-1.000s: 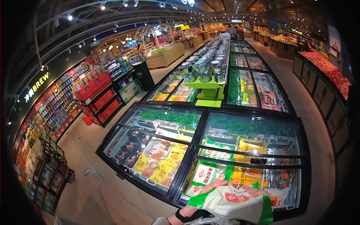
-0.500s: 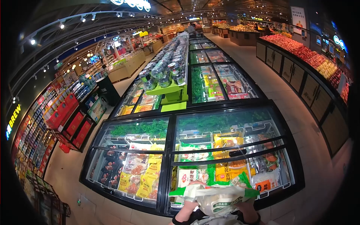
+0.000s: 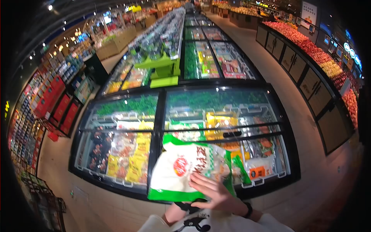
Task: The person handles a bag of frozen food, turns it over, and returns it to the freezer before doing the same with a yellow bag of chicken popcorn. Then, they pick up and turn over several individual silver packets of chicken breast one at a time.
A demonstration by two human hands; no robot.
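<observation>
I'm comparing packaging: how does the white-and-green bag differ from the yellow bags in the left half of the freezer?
The white-and-green bag is mainly white with green edging; the yellow bags are mainly yellow. The white-and-green bag has the right hand on it; the yellow bags lie inside the freezer. Both look like soft packaging.

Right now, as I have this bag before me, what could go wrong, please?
The bag might slip: the right hand's fingers rest extended on its front, and the left hand is hidden, so that grip cannot be judged. If it falls, it could perhaps hit the freezer, whose front edge it overlaps in this view.
</observation>
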